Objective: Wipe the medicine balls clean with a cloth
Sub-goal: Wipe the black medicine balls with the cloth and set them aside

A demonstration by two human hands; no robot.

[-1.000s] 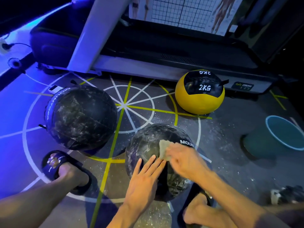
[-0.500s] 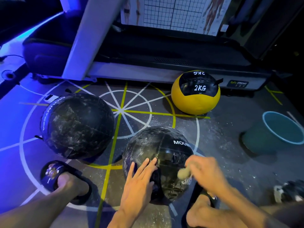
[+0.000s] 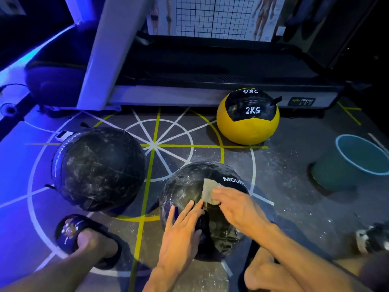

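Near ball point(image 3: 195, 199) sits on the floor point(image 3: 284, 186) between the person's feet, right in front; judged heavy and soft-shelled, so it should stay put under wiping but can roll if pushed off-centre, best steadied with a flat palm on the upper near side, as now. Left hand point(image 3: 181, 230) lies flat on it, fingers straight, holding nothing, just bracing. Right hand point(image 3: 235, 207) presses a small pale cloth point(image 3: 208, 191) onto the top of the ball, fingers over the cloth; cloth looks thin, limp, folded, probably damp, easy to bunch. Ball surface is black, glossy where the cloth is, white chalky smears on its far-left part, white "MOUN..." lettering at top right; slick skin, likely slippery when wet. Second black ball point(image 3: 99, 167) to the left, well apart, dusty white scuffs all over, looks not yet wiped. Yellow ball point(image 3: 248, 125) marked 2KG further back right, beside the treadmill point(image 3: 210, 81), looks clean. Teal bucket point(image 3: 357, 159) at right, near. Floor has white dust flecks around the near ball.
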